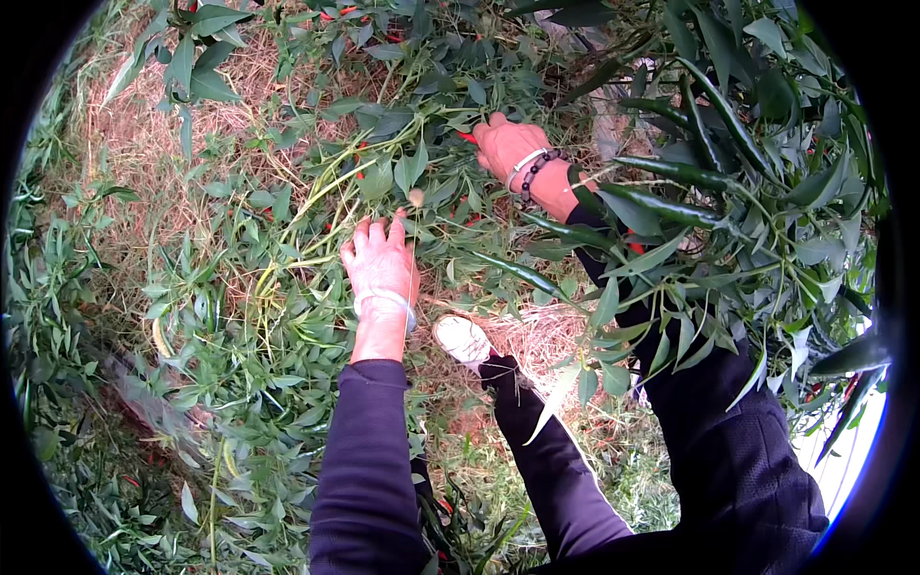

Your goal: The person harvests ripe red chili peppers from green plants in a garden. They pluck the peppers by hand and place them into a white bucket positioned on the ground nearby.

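My left hand (pixel 384 260) reaches palm down into a leaning chili pepper plant, with its fingertips partly lost among the leaves. Whether those fingers grip a stem is hidden. Yellow-green plant stems (pixel 316 194) run just beyond and to the left of it. Farther off and to the right, my right hand (pixel 512 149) is curled in the foliage. A red chili pepper (pixel 467 136) pokes out from between its thumb and fingers. More red chili peppers (pixel 360 159) hang among the leaves between the two hands.
Long dark green chili peppers (pixel 675 172) hang from a plant close on the right, overlapping my right forearm. Dry straw (pixel 172 144) covers the ground at the upper left. My white shoe (pixel 462 339) stands on straw below the hands. Leafy plants (pixel 273 374) crowd the left side.
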`<state>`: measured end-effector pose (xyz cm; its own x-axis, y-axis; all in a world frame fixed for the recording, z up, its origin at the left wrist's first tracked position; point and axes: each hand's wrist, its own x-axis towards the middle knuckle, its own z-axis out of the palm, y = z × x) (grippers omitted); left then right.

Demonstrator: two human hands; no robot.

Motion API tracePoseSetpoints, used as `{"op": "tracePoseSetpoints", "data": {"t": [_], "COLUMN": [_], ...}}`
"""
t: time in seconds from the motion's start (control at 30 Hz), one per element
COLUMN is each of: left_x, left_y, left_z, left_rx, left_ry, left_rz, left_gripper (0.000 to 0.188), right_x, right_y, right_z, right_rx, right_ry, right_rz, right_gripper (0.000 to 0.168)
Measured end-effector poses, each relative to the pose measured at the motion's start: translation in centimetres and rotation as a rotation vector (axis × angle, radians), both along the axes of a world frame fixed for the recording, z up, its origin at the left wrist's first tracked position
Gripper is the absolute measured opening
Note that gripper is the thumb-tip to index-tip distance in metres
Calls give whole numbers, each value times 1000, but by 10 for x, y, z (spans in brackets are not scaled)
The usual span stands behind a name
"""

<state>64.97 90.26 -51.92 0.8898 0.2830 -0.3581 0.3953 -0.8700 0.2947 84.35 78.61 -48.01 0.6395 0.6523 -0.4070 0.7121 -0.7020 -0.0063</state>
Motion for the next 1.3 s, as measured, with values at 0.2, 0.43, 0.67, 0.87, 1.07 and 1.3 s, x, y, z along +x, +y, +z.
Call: {"op": "tracePoseSetpoints", "data": {"t": [0.2,0.43,0.67,0.87,1.07,1.3], "left_x": [24,17,-42,-55,-62,-58], "left_y": [11,-13,-11,-21,-16,-20], "left_z": [48,36,24,20,24,31], "left_rx": [-36,-202,-178,-203,-205,-207], "left_ry": [-347,-119,-76,-193,-201,-226], "left_rz": [86,-303,-309,-272,-250,-226], "left_gripper": [82,49,44,52,59,57], "right_x": [-69,-109,-142,-92,-71,-77], "right_y": [-27,-42,-58,-176,-126,-125], "right_z": [36,24,14,36,45,16], "right_rx": [442,446,487,894,327,-213], "right_ry": [441,596,392,353,217,296], "right_rz": [-148,-542,-957,-1316,-404,23], "right_gripper": [26,25,16,11,28,31]}}
